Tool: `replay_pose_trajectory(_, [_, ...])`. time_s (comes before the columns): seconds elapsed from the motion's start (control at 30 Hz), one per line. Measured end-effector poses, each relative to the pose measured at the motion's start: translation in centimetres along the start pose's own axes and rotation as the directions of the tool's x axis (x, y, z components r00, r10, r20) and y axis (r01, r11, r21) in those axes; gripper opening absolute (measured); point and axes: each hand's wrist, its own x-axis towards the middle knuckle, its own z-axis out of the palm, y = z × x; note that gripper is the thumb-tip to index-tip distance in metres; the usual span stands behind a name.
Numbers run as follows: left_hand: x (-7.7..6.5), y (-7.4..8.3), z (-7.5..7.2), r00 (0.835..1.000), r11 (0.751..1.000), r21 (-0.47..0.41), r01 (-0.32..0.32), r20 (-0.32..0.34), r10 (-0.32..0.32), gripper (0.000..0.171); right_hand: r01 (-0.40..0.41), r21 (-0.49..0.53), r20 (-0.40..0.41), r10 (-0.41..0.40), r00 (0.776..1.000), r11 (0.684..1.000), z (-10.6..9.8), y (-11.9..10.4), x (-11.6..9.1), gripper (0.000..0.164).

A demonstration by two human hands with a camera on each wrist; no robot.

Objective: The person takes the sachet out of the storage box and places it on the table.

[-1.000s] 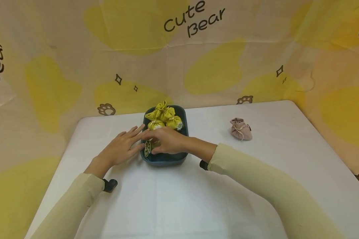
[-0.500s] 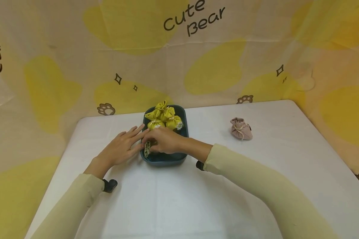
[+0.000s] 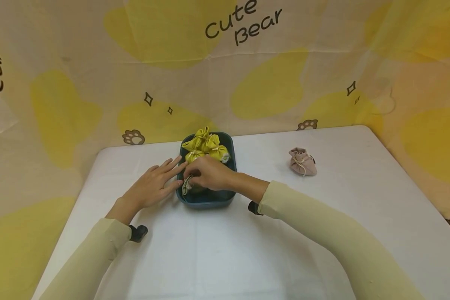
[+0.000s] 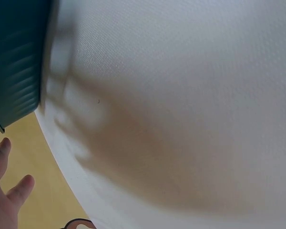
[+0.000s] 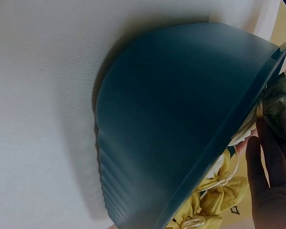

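A dark teal rectangular basin [image 3: 206,204] stands on the table. My left hand [image 3: 153,185], its fingers straight and spread, rests against the basin's left rim. Inside the front part of the basin, my right hand [image 3: 211,172] pinches the gathered neck of a grey-green drawstring pouch [image 3: 186,186]. Most of that pouch is hidden behind the hand, but the right wrist view shows the bunched cloth [image 5: 278,93] at the thumb and fingers. Several yellow drawstring pouches [image 3: 200,143] with white tips fill the back of the basin.
On the right of the white-covered table [image 3: 225,250] sits a pink drawstring pouch [image 3: 303,163], apart from the basin. A yellow and cream curtain [image 3: 266,83] with printed lettering hangs behind the table and at both sides.
My right hand has tightened its fingers on the grey-green pouch's neck and shifted slightly up, tilting the pouch's top edge. The left hand stays in place on the rim.
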Motion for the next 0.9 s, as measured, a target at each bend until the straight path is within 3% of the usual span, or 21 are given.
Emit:
replay_pose_trajectory(0.33, [0.0,0.1,-0.1,1.000,1.000,-0.003,-0.007,0.002,0.007,0.063,-0.009,0.026,-0.107,0.011,0.994,1.000,-0.6,0.7,-0.4,0.017])
replay_pose_trajectory(0.6, [-0.1,0.2,-0.1,1.000,1.000,-0.005,-0.003,0.000,0.003,0.062,-0.055,0.077,-0.119,0.064,0.991,0.996,-1.8,0.6,-1.0,0.019])
replay_pose_trajectory(0.9, [0.0,0.1,-0.1,1.000,1.000,-0.016,-0.009,-0.006,0.009,0.062,-0.077,0.138,-0.225,0.107,0.968,0.987,-3.7,0.5,-1.9,0.018])
